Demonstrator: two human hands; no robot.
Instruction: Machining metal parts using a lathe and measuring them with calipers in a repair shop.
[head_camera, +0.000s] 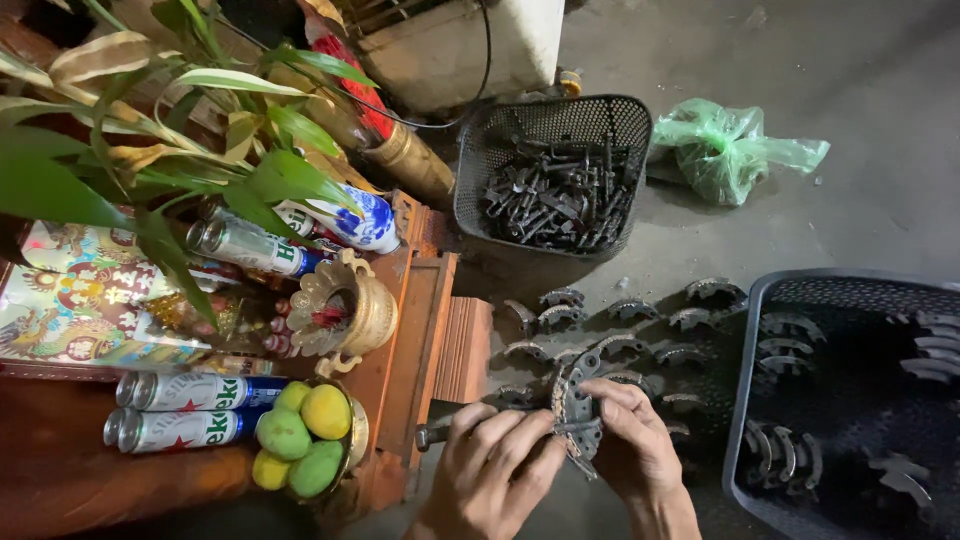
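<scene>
While my left hand (497, 452) is closing its fingers around a dark tool handle (436, 435), I'm pinching the round metal disc (577, 408) upright in my right hand (627, 440), steadying it above the curved pieces (620, 345) spread on the floor (860, 200).

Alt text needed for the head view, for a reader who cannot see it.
Two bare hands, left hand and right hand, grip a round grey metal toothed part above a concrete floor strewn with curved metal pieces. A black mesh basket of dark metal rods sits beyond.
</scene>
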